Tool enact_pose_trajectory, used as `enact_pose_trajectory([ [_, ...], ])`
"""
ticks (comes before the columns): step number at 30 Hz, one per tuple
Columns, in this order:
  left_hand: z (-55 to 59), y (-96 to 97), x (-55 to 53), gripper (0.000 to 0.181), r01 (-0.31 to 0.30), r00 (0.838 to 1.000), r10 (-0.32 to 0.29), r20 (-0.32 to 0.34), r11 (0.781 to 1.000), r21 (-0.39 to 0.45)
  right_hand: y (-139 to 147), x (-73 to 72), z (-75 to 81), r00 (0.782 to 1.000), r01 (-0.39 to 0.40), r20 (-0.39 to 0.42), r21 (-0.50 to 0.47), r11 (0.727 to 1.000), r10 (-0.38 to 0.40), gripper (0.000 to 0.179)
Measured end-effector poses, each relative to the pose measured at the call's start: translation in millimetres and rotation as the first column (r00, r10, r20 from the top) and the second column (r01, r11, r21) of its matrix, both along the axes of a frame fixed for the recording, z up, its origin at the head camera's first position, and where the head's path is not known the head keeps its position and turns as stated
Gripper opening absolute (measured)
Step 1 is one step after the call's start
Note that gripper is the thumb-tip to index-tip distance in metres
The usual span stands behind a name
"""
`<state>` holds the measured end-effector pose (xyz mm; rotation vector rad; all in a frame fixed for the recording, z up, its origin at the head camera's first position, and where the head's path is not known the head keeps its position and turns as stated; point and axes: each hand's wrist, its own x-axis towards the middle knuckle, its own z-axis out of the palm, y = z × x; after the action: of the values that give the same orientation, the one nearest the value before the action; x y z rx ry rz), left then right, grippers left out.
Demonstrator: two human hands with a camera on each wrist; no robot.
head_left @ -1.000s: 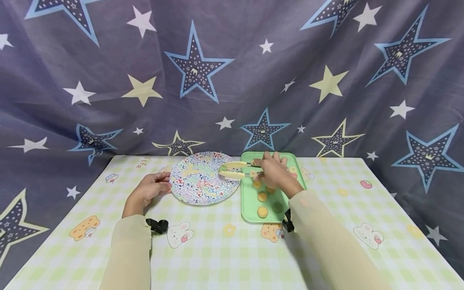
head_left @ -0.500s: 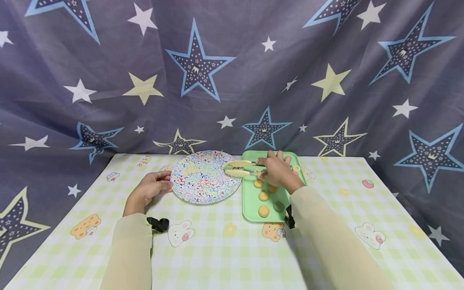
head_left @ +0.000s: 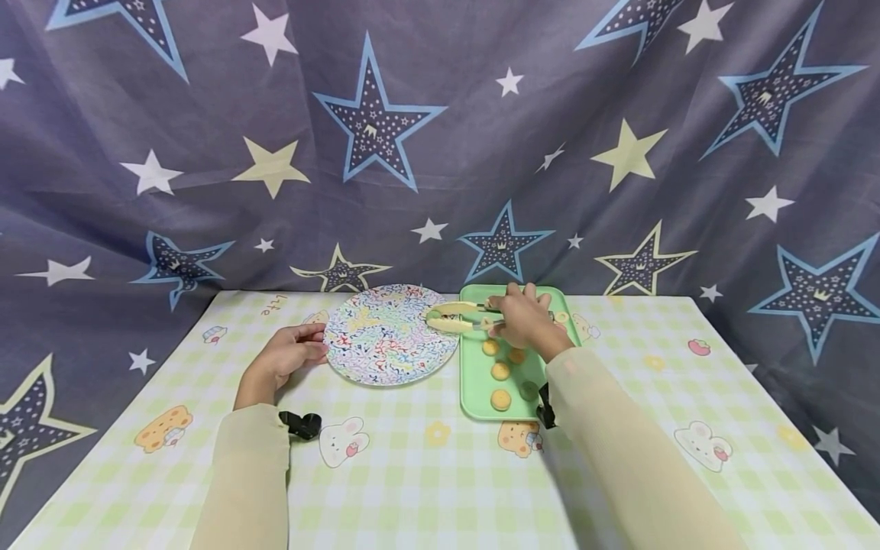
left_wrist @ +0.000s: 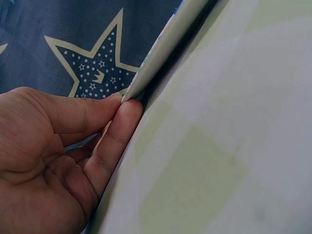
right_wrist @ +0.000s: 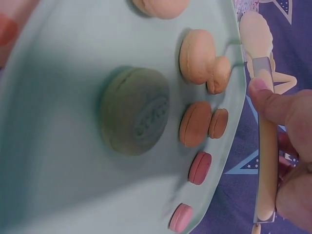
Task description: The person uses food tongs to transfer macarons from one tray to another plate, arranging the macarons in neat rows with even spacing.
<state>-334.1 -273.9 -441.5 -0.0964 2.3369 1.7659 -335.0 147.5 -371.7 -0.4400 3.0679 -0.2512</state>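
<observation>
My left hand [head_left: 283,357] pinches the left rim of a round, multicoloured speckled plate [head_left: 385,353] between thumb and fingers; in the left wrist view the plate's edge [left_wrist: 158,53] is slightly raised off the cloth. With my right hand [head_left: 525,322] I grip cream-coloured tongs [head_left: 450,308], above the far part of a green tray [head_left: 474,401]. Their tips reach left over the plate's right side, and a small greenish patch shows between them. On the tray lie several macarons: a stamped green one [right_wrist: 136,112], orange ones [right_wrist: 196,56], brown ones [right_wrist: 195,124] and pink ones [right_wrist: 200,168].
The tray stands close to the plate's right side, on a table with a green-checked cloth [head_left: 412,496]. A dark star-patterned curtain [head_left: 440,137] hangs right behind the table's far edge.
The tongs have shifted slightly right over the plate, and their arms stand a little closer together. My left hand keeps its hold on the plate's rim.
</observation>
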Motion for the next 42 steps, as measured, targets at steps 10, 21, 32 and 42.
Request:
enact_pose_trajectory([
  [10, 3.4, 1.6, 2.5, 0.066, -0.019, 1.0, 0.019, 0.008, 1.0, -0.001, 4.3, 0.8, 0.9, 1.0, 0.006, -0.002, -0.058, 0.998, -0.006, 0.066],
  [21, 3.4, -1.2, 1.5, 0.066, 0.0, 1.0, 0.0, -0.003, 1.0, -0.008, 26.2, 15.0, 9.7, 0.997, -0.054, -0.053, -0.121, 0.991, 0.048, 0.068],
  [32, 0.6, 1.9, 0.0, 0.066, 0.005, 1.0, -0.005, -0.003, 1.0, 0.006, 68.1, 45.9, 9.8, 0.994, -0.067, -0.098, -0.188, 0.98, 0.049, 0.066],
  [42, 0.0, 0.7, 0.6, 0.065, -0.008, 1.0, 0.008, 0.001, 1.0, 0.012, 102.3, 79.0, 8.9, 0.988, -0.113, -0.126, -0.168, 0.979, 0.092, 0.063],
])
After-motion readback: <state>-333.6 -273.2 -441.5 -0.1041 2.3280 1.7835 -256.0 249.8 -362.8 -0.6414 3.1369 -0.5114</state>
